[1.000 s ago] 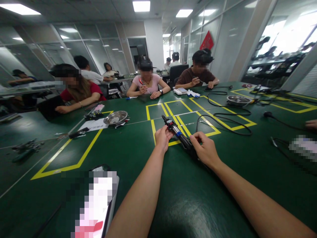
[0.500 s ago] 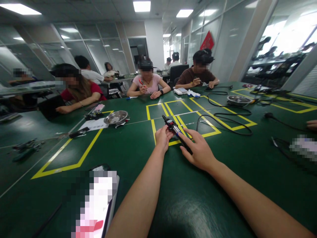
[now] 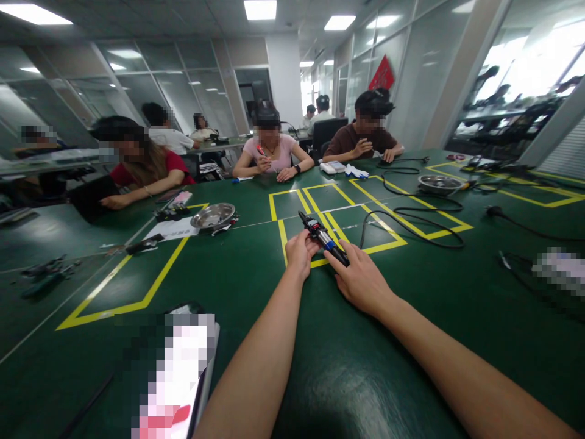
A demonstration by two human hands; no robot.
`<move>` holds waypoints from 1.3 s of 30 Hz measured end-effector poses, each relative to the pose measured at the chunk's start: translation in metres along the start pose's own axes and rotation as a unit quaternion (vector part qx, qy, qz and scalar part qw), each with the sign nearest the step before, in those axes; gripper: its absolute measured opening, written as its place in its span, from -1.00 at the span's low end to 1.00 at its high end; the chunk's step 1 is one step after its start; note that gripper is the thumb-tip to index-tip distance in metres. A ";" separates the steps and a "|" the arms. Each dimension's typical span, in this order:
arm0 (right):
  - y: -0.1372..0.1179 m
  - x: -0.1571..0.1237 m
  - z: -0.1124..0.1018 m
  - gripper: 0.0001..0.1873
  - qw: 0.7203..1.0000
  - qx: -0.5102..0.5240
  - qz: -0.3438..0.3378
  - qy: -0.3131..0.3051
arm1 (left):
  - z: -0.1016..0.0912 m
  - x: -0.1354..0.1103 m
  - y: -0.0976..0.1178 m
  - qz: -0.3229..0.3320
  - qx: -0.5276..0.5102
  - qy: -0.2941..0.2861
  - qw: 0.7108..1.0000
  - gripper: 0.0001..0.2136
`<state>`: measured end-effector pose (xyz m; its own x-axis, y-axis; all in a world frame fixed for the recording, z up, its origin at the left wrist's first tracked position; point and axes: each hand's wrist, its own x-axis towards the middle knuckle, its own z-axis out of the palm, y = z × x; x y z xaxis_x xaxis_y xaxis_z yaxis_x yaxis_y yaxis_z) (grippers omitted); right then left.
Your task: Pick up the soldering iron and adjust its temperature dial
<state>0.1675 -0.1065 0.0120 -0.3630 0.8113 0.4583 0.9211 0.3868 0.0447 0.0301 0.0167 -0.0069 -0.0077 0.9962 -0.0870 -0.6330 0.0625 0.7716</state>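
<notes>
A slim black rod-shaped tool [image 3: 322, 236], with a red-and-white block near its far end and a blue band mid-shaft, lies slanted on the green tabletop [image 3: 237, 286], across yellow tape lines [image 3: 282, 235]. The left hand [image 3: 299, 253] has a narrow grip, fingertips pinched on the shaft beside the block. The right hand [image 3: 363, 281] keeps a loose, spread grip, fingertips resting on the tool's black near end. A black cable [image 3: 364, 227] loops just beyond.

The rear of the black tool [image 3: 320, 233] is being released, and the right hand [image 3: 363, 281] is being moved forward along it, fingers loosened.
</notes>
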 end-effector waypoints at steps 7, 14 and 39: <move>0.000 0.003 0.009 -0.39 0.998 -0.012 0.021 -0.063 | 0.001 -0.001 0.002 -0.006 0.000 0.006 1.000 -0.85; 0.003 0.007 0.000 -0.35 0.995 -0.015 0.022 -0.096 | -0.001 0.000 0.000 0.003 -0.006 -0.004 1.000 -0.81; 0.009 0.006 0.003 -0.26 0.982 0.068 0.145 -0.100 | -0.005 0.002 0.009 -0.015 -0.076 -0.001 0.997 -0.84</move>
<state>0.1730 -0.0971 0.0127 -0.1211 0.9604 0.2510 0.9674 0.1708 -0.1870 0.0206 0.0188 -0.0035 0.0153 0.9942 -0.1068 -0.7434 0.0828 0.6637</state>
